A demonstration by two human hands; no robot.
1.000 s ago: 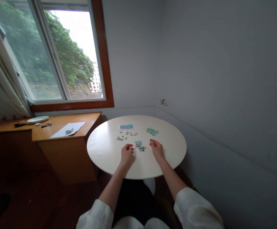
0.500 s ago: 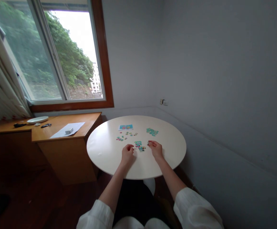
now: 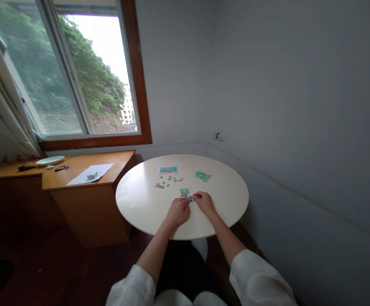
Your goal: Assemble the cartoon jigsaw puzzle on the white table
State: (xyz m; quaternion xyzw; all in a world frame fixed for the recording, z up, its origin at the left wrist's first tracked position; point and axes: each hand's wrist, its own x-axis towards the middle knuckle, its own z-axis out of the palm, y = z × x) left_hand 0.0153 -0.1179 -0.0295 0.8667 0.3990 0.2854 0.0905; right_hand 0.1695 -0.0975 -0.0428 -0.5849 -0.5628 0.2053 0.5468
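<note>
A partly joined jigsaw puzzle (image 3: 184, 192) in teal, pink and dark colours lies on the round white table (image 3: 140, 204). My left hand (image 3: 179, 211) rests over its lower left edge, fingers stretched out and touching it, covering part of the picture. From the other side, my right hand (image 3: 204, 202) is closed in a pinch at the puzzle's right edge. A small puzzle piece is at those fingertips, mostly hidden by them. Farther back, loose puzzle pieces (image 3: 159, 185) are scattered to the left, and a heap of teal pieces (image 3: 203, 176) sits to the right.
A picture card (image 3: 168, 170) with a blue background lies near the table's far edge. On the left stands a wooden desk (image 3: 86, 193) with a paper sheet (image 3: 103, 171), a small white box (image 3: 92, 174) and a white plate (image 3: 50, 160). Walls rise behind and to the right.
My right hand has moved left with the puzzle piece to the joined puzzle. My left hand has come right, and its fingers now lie on the puzzle's lower edge.
</note>
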